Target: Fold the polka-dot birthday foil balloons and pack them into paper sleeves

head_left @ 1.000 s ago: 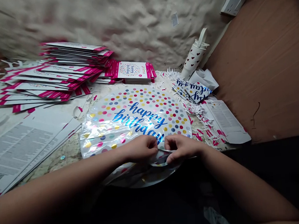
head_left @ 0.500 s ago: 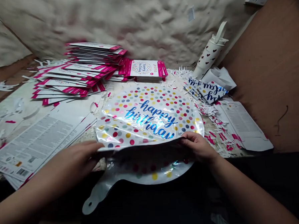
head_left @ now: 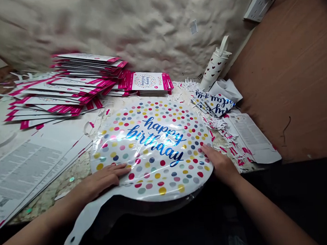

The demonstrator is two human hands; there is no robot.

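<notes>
A flat foil balloon (head_left: 154, 148) with coloured dots and blue "happy birthday" lettering lies unfolded on the table, its near edge overhanging the front. Its white tail, with a small hole at the end, points down to the left. My left hand (head_left: 106, 178) rests on the balloon's lower left, fingers stretched out over the film. At the right rim is my right hand (head_left: 220, 163), fingertips on the top face; its thumb is hidden, so I cannot tell whether it pinches the edge.
Pink-and-white printed packets (head_left: 60, 91) are piled at the back left, with a smaller stack (head_left: 150, 83) beside them. Flat printed cards (head_left: 31, 166) lie at left. On the right are folded foil balloons (head_left: 217, 103), a bottle (head_left: 214, 68), paper scraps (head_left: 221, 128) and an opened card sleeve (head_left: 254, 138).
The balloon's near part, which was folded upward at the front, now lies flat. My left hand has moved onto its surface, my right onto the right rim. The view has shifted slightly right.
</notes>
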